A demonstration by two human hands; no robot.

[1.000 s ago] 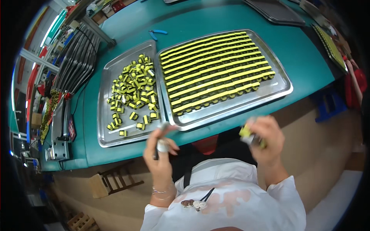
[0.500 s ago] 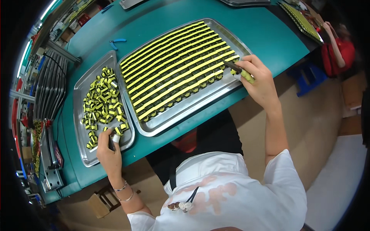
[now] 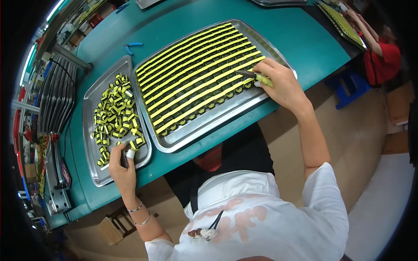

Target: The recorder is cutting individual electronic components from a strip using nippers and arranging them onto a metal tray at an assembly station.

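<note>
The right hand (image 3: 281, 85) gripped a yellow-black part (image 3: 262, 79) at the large tray's (image 3: 204, 126) right rim; left hand (image 3: 123, 167), fingers pinching 1 loose part (image 3: 129, 153), left of it. Seating each squarely seemed wise.

My right hand (image 3: 281, 85) grips tweezers (image 3: 257, 77) of dull metal with a yellow plastic sleeve, over the large tray (image 3: 278, 56) of brushed, reflective metal. Left of that tray, my left hand (image 3: 123, 167) rests in the small tray (image 3: 89, 130), same metal. The tabletop (image 3: 183, 17) is matt teal.
</note>
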